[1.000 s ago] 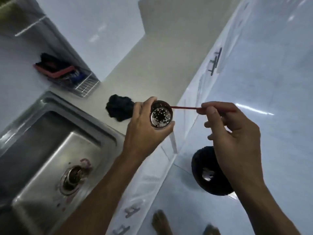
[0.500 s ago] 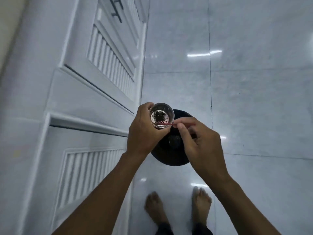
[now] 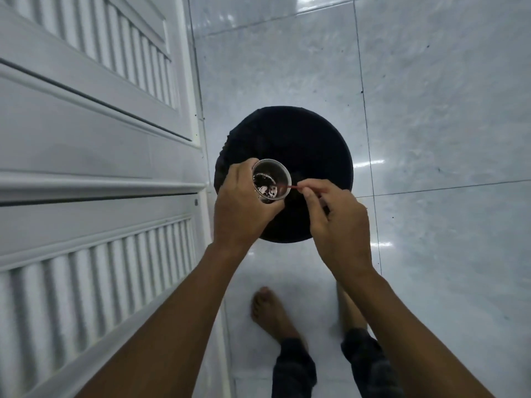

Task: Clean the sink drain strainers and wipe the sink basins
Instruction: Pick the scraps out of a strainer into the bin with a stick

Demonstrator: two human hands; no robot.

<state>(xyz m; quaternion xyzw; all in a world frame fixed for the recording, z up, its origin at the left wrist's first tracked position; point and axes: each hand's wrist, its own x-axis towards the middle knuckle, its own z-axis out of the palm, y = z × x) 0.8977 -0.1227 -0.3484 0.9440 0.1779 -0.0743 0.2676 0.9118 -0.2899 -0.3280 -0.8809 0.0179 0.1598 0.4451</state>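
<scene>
Two hands work together over a round black bin (image 3: 287,139) that stands on the pale tiled floor (image 3: 431,110), just beside the white louvred cabinet doors (image 3: 86,124). The left hand (image 3: 241,208) is wrapped around the metal drain strainer (image 3: 271,183), fingers and thumb closed on its wall, so that the open cup faces up toward the camera and its inside can be seen. Dark residue lies on the perforated bottom, with a few holes showing through.

The right hand (image 3: 336,222) pinches a thin red stick (image 3: 290,186) between thumb and forefinger, the other fingers curled in; the stick's tip reaches over the strainer's rim and into the cup. A pinch grip near the end suits fine picking, probably to pry the muck loose from the holes.

The strainer is held directly above the bin's mouth, most likely so that whatever is scraped out drops into it and not onto the floor or the bare feet (image 3: 270,314) below. The left hand's firm hold braces the cup against the push of the stick.

By my judgement the task is at an early stage: this strainer is being cleared of debris, and neither sink basin is in view.
</scene>
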